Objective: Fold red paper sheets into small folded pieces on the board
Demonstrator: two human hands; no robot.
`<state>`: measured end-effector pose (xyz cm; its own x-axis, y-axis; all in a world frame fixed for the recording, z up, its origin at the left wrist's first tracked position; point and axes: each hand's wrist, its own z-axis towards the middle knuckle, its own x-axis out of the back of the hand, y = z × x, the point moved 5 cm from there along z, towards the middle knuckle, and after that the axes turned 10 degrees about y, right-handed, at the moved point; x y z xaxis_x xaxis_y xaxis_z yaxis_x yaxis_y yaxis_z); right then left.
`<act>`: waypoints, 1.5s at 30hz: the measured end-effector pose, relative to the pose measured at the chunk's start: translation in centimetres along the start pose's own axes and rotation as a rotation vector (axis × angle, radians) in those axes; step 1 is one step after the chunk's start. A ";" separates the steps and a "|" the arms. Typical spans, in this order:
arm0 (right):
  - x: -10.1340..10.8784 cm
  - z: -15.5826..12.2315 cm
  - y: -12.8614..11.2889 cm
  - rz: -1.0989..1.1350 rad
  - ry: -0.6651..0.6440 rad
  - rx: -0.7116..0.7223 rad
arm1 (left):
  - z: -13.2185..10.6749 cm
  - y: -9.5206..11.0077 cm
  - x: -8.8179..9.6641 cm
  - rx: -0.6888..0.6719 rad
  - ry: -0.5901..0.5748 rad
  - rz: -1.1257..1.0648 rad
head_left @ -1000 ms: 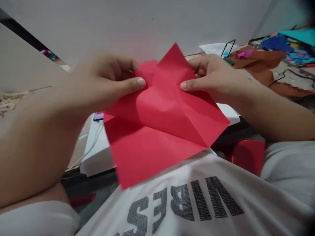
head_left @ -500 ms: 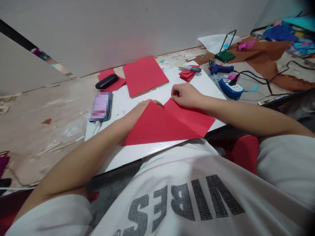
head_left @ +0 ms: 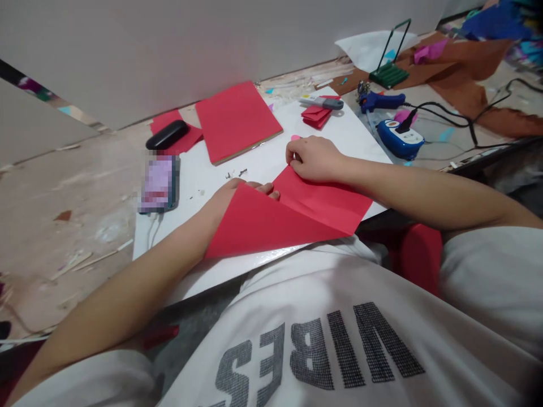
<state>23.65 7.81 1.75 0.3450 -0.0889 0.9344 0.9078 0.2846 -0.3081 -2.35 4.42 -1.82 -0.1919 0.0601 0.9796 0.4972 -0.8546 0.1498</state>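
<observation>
A sheet of red paper point(head_left: 271, 223) lies at the near side of the white board, one part folded over as a raised triangular flap. Behind that flap is my left hand point(head_left: 248, 189), its fingers stretched out and lying flat at the inner side of the paper. The flap hides its thumb and part of its palm. My right hand point(head_left: 316, 158) is closed at the paper's far edge, fingers curled and thumb against them. A small pink piece point(head_left: 296, 137) shows just beyond its knuckles.
On the white board point(head_left: 190, 189) are a stack of red paper point(head_left: 237, 121), folded red pieces point(head_left: 316, 117), a cutter knife point(head_left: 321, 102), a black case point(head_left: 167, 135) and a phone point(head_left: 159, 182). To the right are a blue glue gun point(head_left: 382, 101) and a blue power socket point(head_left: 400, 138) with cables.
The raised flap has tipped lower toward me, uncovering more of my left hand's fingers. The pink piece beyond my right hand has come into sight. The camera view has shifted slightly.
</observation>
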 end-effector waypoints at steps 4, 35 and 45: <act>-0.2 0.1 0.1 0.040 0.026 0.014 | -0.4 4.2 1.3 -0.055 -0.084 0.140; 0.5 -1.7 -0.3 0.020 -0.016 -0.071 | 1.1 5.8 1.5 0.274 -0.030 0.006; 1.1 -1.7 1.4 0.221 0.030 0.011 | 1.4 4.8 2.0 0.278 0.009 0.012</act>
<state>25.73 6.46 2.01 0.5424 -0.0511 0.8386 0.8066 0.3107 -0.5028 0.83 1.11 1.01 -0.1916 0.0455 0.9804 0.7125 -0.6805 0.1709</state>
